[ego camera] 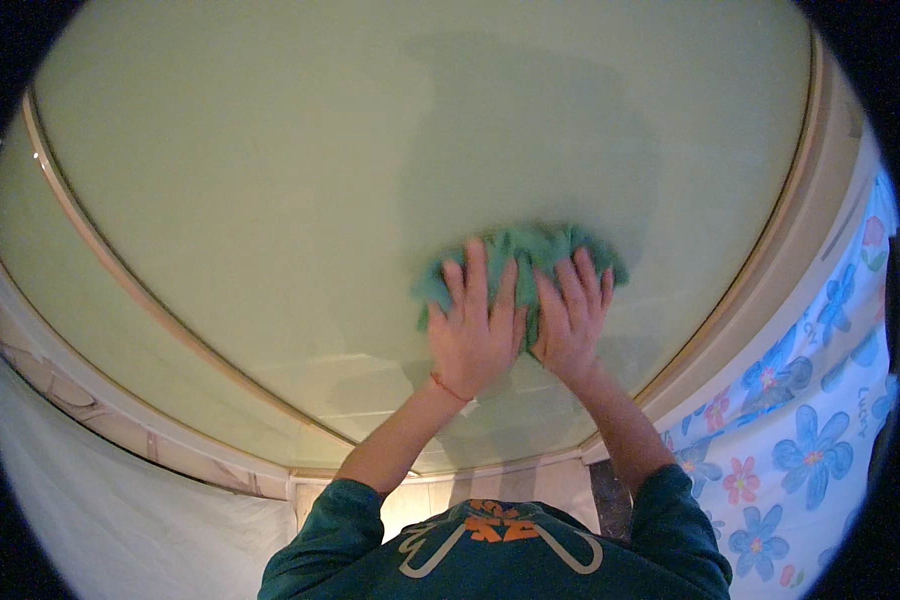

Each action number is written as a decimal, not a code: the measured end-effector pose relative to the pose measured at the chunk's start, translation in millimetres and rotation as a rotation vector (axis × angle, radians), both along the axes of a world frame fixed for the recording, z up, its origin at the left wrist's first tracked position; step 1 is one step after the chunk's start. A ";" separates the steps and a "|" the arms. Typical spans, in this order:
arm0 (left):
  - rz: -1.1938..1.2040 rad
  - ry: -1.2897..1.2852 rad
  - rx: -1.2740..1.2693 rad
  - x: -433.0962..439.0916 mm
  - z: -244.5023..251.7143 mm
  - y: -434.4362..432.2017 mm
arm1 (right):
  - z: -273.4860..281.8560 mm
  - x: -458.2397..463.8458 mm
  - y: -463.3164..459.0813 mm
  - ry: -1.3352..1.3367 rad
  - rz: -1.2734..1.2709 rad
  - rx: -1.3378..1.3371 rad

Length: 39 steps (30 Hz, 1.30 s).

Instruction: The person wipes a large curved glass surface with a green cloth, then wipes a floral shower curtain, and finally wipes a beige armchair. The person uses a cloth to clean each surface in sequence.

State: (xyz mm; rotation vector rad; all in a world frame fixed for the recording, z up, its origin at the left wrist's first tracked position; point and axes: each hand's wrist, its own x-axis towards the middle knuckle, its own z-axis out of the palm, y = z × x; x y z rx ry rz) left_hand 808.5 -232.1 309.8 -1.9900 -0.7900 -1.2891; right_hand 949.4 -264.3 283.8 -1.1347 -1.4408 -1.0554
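Observation:
A bunched green cloth (525, 277) lies on a large, smooth, pale green panel (232, 225) with a faint sheen. My left hand (472, 330) presses on the cloth's left half, fingers spread and back of the hand upward. A thin red cord bracelet circles that wrist. On the cloth's right half, my right hand (574, 315) rests the same way, close beside the left. Both hands and the cloth look slightly blurred. Folds of cloth show between and beyond the fingers, and the palms are hidden.
A narrow light-brown strip (157, 300) crosses the panel at left. Raised trim (750, 262) borders it at right. A curtain with blue flowers (810, 450) hangs along the right side. Whitish sheeting (120, 487) covers the lower left. A broad shadow falls beyond my hands.

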 end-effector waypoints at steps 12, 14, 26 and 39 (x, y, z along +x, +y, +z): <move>-0.070 0.030 0.088 87.6 71.2 -27.0 | 73.5 73.3 -26.9 0.063 -0.044 0.138; -0.019 0.125 0.093 91.1 31.2 -26.0 | 19.4 83.7 -23.8 0.095 -0.040 0.088; 0.009 0.313 -0.059 14.6 -176.9 -11.0 | -189.9 58.9 -15.9 -0.232 0.114 -0.137; 0.026 0.071 0.102 -15.7 -166.1 13.4 | -141.9 -3.6 3.2 -0.134 0.120 -0.001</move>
